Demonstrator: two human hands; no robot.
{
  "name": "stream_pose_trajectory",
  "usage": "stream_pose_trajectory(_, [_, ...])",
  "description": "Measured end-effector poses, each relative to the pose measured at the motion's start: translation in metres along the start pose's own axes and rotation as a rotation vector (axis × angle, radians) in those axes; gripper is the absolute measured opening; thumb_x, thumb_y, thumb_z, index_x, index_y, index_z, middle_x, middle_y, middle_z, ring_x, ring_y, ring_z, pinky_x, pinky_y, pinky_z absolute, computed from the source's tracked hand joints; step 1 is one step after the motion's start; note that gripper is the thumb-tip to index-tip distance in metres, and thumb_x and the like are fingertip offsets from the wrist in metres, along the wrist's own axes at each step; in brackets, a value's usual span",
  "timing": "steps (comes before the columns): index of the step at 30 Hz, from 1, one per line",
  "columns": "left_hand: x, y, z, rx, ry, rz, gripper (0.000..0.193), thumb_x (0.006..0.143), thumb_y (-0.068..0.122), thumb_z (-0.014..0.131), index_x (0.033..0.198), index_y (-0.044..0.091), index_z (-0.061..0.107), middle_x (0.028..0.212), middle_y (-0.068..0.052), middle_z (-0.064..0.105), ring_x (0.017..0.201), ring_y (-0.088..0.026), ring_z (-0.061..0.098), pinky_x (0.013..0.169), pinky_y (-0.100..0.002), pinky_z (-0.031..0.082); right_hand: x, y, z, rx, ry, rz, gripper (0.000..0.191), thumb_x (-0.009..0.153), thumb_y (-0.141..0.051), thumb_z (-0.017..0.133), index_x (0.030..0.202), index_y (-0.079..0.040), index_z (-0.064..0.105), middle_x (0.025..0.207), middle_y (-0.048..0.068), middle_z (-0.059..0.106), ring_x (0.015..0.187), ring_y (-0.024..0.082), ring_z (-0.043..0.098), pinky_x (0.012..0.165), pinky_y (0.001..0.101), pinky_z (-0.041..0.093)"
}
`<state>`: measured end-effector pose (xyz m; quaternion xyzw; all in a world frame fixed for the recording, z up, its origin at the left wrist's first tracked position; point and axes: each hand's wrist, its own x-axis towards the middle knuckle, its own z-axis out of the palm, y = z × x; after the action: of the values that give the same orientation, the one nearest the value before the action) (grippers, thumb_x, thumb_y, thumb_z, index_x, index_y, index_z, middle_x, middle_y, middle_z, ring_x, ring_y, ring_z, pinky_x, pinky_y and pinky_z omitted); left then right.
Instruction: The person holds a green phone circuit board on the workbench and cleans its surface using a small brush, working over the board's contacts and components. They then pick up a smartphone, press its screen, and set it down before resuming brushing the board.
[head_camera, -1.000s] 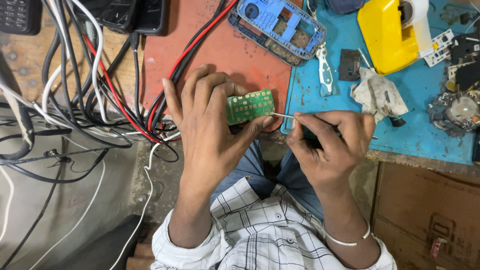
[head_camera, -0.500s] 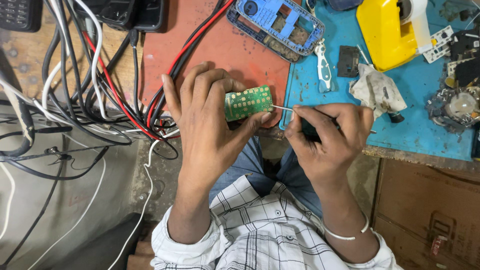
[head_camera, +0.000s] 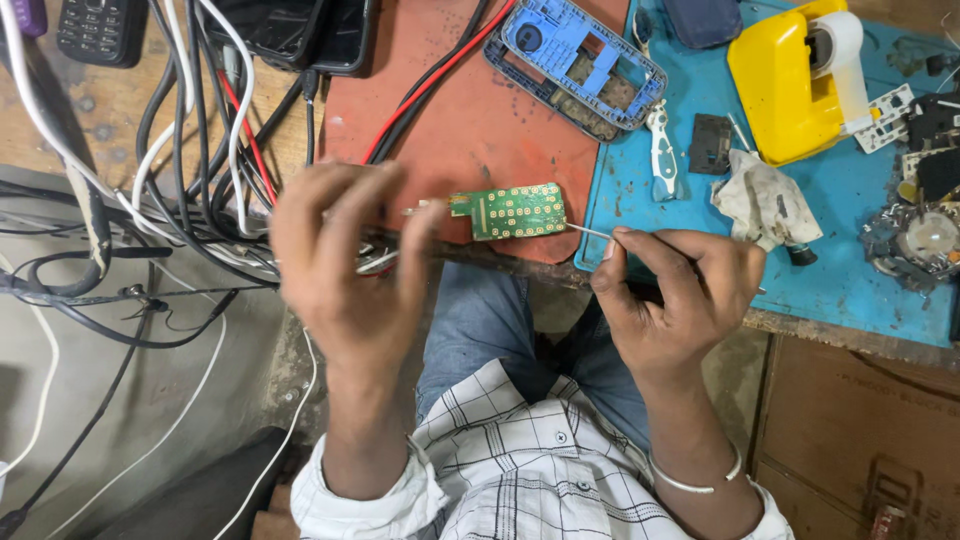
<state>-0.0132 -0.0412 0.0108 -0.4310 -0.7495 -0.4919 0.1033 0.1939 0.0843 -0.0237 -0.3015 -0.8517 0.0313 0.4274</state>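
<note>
left hand (head_camera: 340, 265): motion-blurred, fingers spread and open, raised over the worktop's near edge beside the cable bundle; grip has nothing visible in it, fingertips just left of the board.
right hand (head_camera: 680, 295): grip pinched closed on a thin metal probe (head_camera: 588, 231), thumb and forefinger at its rear; tip points left and meets the board's right end.
green rectangular circuit board with gold contact pads (head_camera: 512, 211): lies flat on the red-brown mat, at the near edge of the worktop, between the two hands; neither hand grips it.
red-brown mat (head_camera: 470, 120): covers the middle of the worktop, board sits on its near strip.
blue mat (head_camera: 850, 270): right part of the worktop, butts against the red-brown mat.
blue plastic phone frame (head_camera: 580, 62): far edge, straddling both mats, tilted.
white-handled tweezers (head_camera: 661, 150): on the blue mat's left edge, just below the frame.
yellow plastic tool body with white barrel (head_camera: 790, 75): far right on the blue mat.
dirty white crumpled cloth (head_camera: 762, 205): on the blue mat, just above the right hand.
tangle of black, white and red cables (head_camera: 200, 150): left side of the worktop, spilling over its near edge.
dark keypad phone (head_camera: 100, 30): far left corner.
person: checked white shirt, blue jeans, thin silver bangle (head_camera: 690, 482) on right wrist.
</note>
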Motion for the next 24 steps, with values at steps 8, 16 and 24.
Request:
stream_pose_trajectory(8, [0.038, -0.058, -0.025, 0.364, 0.055, 0.115, 0.027, 0.101, 0.007, 0.082, 0.123, -0.001, 0.069, 0.139, -0.013, 0.058, 0.130, -0.036, 0.052, 0.110, -0.049, 0.038, -0.001, 0.000, -0.004, -0.005, 0.004, -0.032, 0.015, 0.097, -0.021, 0.086, 0.107, -0.015, 0.077, 0.101, -0.003, 0.063, 0.093, 0.021, 0.052, 0.086, 0.0363, 0.036])
stream_pose_trajectory(16, [0.052, -0.058, -0.013, 0.483, 0.026, 0.102, 0.016, 0.095, 0.026, 0.086, 0.098, 0.011, 0.081, 0.119, -0.011, 0.054, 0.112, -0.033, 0.047, 0.092, -0.047, 0.032, 0.001, 0.000, -0.008, -0.014, -0.011, -0.046, 0.016, 0.095, -0.020, 0.087, 0.106, -0.015, 0.077, 0.099, -0.002, 0.064, 0.092, 0.020, 0.052, 0.085, 0.0370, 0.037])
stream_pose_trajectory(24, [0.072, -0.056, -0.006, 0.511, 0.021, 0.096, 0.020, 0.087, 0.028, 0.086, 0.099, 0.012, 0.084, 0.103, -0.012, 0.051, 0.103, -0.034, 0.046, 0.086, -0.047, 0.031, 0.005, 0.000, -0.010, -0.018, 0.003, -0.054, 0.018, 0.092, -0.019, 0.087, 0.106, -0.015, 0.077, 0.099, -0.002, 0.063, 0.091, 0.021, 0.053, 0.086, 0.0384, 0.038])
